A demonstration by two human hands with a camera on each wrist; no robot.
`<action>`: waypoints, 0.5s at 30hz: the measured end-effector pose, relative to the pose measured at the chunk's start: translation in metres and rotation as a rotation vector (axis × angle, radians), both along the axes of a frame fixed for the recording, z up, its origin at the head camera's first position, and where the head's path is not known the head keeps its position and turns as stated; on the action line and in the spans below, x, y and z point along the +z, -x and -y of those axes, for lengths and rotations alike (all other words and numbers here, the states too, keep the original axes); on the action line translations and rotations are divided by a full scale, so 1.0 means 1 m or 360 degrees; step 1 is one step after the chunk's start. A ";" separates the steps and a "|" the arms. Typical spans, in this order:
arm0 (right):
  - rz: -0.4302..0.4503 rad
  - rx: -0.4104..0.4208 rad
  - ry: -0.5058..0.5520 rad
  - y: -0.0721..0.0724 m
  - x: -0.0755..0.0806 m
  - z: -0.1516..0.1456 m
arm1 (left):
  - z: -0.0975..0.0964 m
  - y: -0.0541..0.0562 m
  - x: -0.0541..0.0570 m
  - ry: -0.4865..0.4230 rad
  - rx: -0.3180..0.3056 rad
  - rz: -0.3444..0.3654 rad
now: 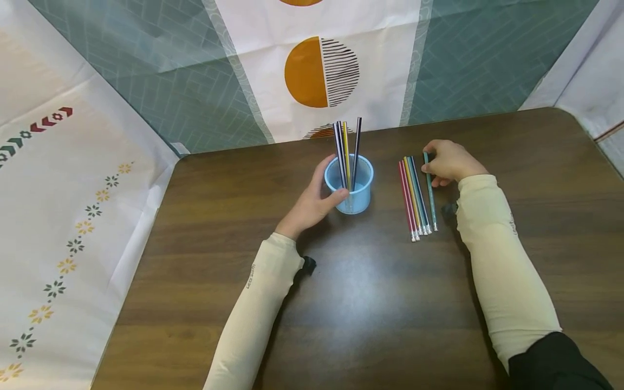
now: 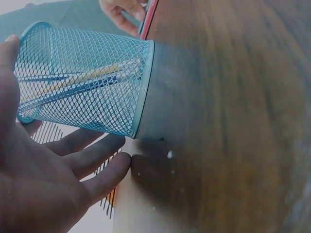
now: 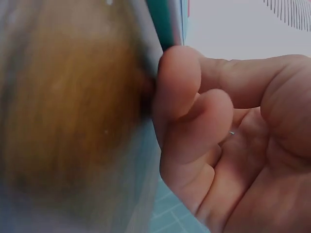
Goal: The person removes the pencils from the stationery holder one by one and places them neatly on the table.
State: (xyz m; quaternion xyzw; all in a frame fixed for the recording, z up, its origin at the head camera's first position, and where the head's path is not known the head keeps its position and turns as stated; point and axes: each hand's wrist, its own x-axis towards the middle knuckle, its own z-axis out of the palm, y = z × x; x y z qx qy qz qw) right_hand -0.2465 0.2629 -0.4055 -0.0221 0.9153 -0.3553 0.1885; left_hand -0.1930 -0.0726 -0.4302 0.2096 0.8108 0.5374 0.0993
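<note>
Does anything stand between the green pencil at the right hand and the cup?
Yes: a row of pencils lies on the table between the green pencil and the cup. Above that row, nothing visible blocks the way.

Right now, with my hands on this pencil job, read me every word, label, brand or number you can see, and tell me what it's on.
Nothing is legible enough to quote.
Left sleeve: a short line of dark lettering, too small and blurred to read.
Right sleeve: a small dark mark, unreadable.
Pencils and cup: no text I can make out.
</note>
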 end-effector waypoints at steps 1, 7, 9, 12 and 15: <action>0.0004 -0.0004 -0.0006 0.000 0.000 0.002 | 0.001 0.000 0.000 -0.0013 -0.0004 0.0002; 0.0017 -0.0014 -0.0018 0.001 0.001 0.009 | 0.002 -0.001 0.000 -0.0006 -0.0001 0.0017; 0.0026 -0.0013 -0.0012 0.001 0.001 0.010 | 0.002 -0.001 0.000 -0.0006 0.0000 0.0023; 0.0019 -0.0010 -0.0013 0.001 0.001 0.011 | 0.001 -0.001 0.000 -0.0022 -0.0012 0.0020; 0.0005 -0.0006 -0.0018 0.001 0.000 0.011 | 0.001 -0.001 0.000 -0.0032 -0.0026 0.0006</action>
